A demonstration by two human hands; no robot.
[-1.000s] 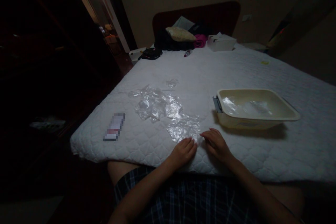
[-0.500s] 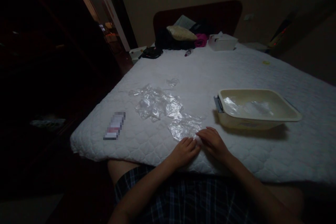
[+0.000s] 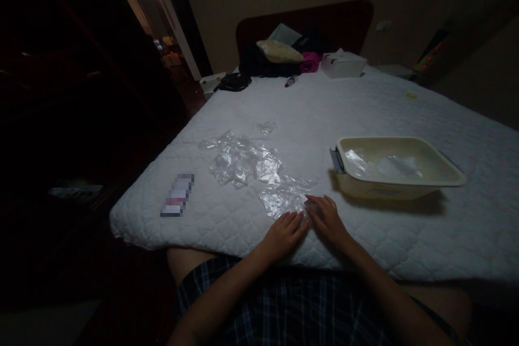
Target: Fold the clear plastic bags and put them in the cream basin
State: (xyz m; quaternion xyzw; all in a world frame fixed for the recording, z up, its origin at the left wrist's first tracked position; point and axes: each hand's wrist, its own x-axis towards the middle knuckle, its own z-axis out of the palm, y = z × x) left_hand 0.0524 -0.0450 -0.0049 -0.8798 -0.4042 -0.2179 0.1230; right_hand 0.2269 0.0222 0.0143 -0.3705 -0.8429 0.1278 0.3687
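Observation:
A clear plastic bag (image 3: 284, 198) lies flat on the white quilted mattress (image 3: 308, 119) near its front edge. My left hand (image 3: 284, 233) rests palm down just below the bag, fingertips at its lower edge. My right hand (image 3: 326, 219) lies beside it, fingers spread and pressing on the bag's lower right corner. The two hands almost touch. Further back lies a crumpled pile of clear plastic bags (image 3: 241, 161). A cream plastic basin (image 3: 395, 167) with clear plastic inside stands to the right of my hands.
A small flat packet (image 3: 177, 203) lies near the mattress's left corner. At the headboard end sit a white box (image 3: 343, 65), a pillow (image 3: 279, 51), dark clothing (image 3: 259, 67) and a pink item (image 3: 309, 62). The room to the left is dark.
My right hand has slid forward and left onto the bag's corner, closing the gap to my left hand. The left hand has hardly moved.

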